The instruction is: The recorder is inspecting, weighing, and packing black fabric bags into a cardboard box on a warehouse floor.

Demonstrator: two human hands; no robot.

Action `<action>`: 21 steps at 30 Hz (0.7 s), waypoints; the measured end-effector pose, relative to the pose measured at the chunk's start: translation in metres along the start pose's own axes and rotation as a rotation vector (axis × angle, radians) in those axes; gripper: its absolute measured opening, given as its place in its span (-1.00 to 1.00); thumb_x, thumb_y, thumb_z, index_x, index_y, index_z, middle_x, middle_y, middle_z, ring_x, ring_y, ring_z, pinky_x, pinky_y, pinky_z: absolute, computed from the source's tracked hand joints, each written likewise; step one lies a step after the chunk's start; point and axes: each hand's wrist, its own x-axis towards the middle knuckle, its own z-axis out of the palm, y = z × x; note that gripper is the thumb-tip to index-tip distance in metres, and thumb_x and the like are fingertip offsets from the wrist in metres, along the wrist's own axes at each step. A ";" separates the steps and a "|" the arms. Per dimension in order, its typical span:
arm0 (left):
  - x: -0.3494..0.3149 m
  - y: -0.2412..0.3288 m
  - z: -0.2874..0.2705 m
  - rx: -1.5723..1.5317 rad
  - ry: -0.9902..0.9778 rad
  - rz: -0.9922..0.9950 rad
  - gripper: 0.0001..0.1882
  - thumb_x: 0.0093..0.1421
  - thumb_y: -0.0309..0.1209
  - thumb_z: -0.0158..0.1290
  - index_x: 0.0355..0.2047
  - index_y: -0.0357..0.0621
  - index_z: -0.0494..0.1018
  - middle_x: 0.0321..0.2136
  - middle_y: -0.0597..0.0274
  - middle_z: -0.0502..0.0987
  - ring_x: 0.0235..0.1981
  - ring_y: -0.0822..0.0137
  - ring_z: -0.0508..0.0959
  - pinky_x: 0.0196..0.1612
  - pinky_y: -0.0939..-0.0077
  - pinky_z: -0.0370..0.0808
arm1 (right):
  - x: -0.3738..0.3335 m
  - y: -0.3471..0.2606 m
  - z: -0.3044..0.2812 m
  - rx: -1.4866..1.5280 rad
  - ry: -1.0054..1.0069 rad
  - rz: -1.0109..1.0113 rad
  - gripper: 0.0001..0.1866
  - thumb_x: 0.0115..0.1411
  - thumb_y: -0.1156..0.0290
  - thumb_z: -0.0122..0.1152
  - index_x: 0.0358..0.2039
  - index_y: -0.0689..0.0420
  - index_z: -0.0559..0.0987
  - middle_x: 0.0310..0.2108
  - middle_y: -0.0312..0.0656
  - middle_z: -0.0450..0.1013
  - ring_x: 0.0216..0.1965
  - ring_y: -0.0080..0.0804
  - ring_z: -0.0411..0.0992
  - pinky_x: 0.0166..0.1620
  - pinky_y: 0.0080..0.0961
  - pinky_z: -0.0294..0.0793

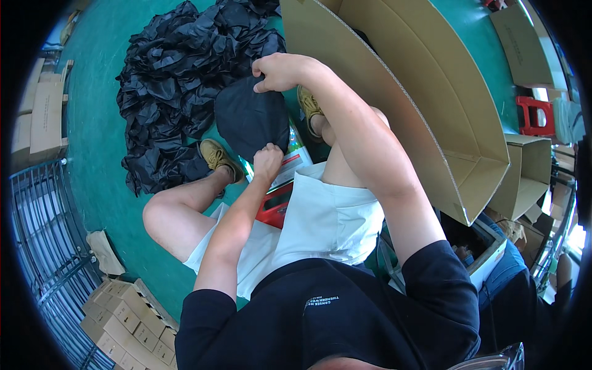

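Note:
A piece of black fabric (250, 120) with a rounded outline is spread almost flat between my two hands, in front of my knees. My left hand (269, 161) is closed at its near edge, the knuckles up and the fingertips tucked out of sight. At the far edge, my right hand (280, 73) reaches over from the right, its thumb and forefinger apart and touching the cloth. A colourful printed package (295, 161) lies beneath the fabric and shows partly beside my left hand. Beyond and to the left, a large crumpled heap of black fabric (169, 86) covers the floor.
A large open cardboard box (394, 92) stands close along my right arm. Something red (271, 209) is below my left forearm. Stacked cartons (132, 324) and a blue metal rack (49, 246) are at the left. A red stool (535, 116) stands far right.

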 end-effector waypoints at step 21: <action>0.004 0.012 -0.003 0.077 0.017 -0.033 -0.80 0.14 -0.45 0.02 -0.27 -0.32 0.47 -0.42 0.11 0.56 -0.41 0.24 0.66 -0.43 0.44 0.63 | -0.001 0.002 0.003 -0.001 0.001 0.009 -0.44 0.19 0.06 0.25 0.09 0.15 0.48 -0.02 0.04 0.52 0.05 -0.03 0.47 0.10 -0.23 0.43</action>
